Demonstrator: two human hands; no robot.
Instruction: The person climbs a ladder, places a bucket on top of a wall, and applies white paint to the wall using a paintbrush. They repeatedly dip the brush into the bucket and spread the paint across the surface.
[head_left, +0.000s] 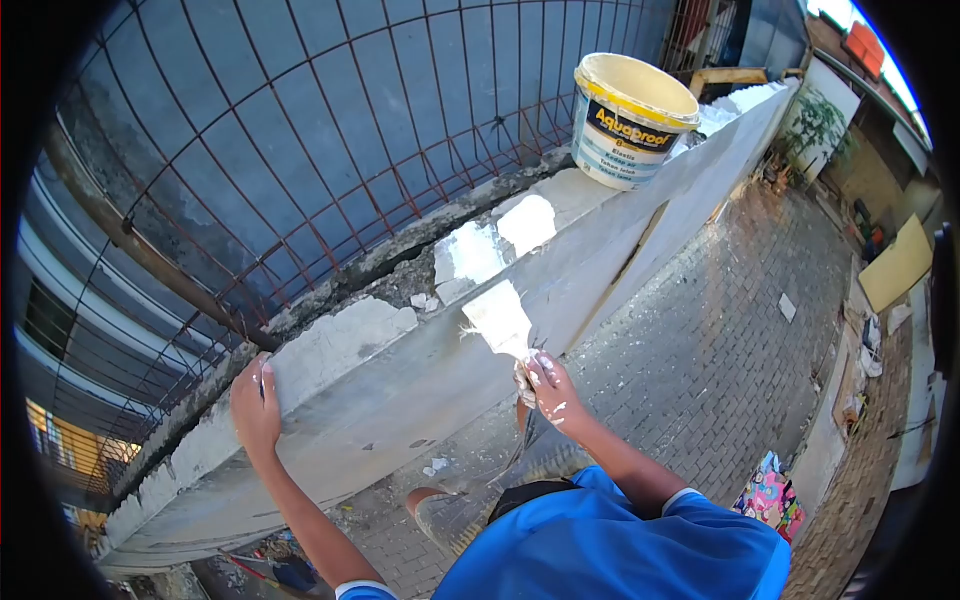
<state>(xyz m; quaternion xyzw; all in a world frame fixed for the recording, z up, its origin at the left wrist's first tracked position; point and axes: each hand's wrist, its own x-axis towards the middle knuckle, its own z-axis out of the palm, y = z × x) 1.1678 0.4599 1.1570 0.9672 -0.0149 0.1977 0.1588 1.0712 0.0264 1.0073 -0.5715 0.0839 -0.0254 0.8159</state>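
My right hand (550, 395) is closed round the handle of a wide paintbrush (500, 318), its bristles coated in white paint. The brush is in front of the low wall's (400, 400) top edge, just below a fresh white patch (472, 252); whether it touches the wall I cannot tell. White smears mark my right fingers and wrist. Over to the left, my left hand (257, 405) rests on the wall's top edge with fingers stretched over it. An open Aquaproof bucket (625, 140) with a yellow rim stands upright on the wall, beyond the painted patches.
A rusty wire grid (330, 130) rises behind the wall, with a rusty pipe (150, 250) at its left. Brick paving (690, 330) runs along the right side. A yellowish board (897, 263) and a colourful bag (770, 497) lie farther right.
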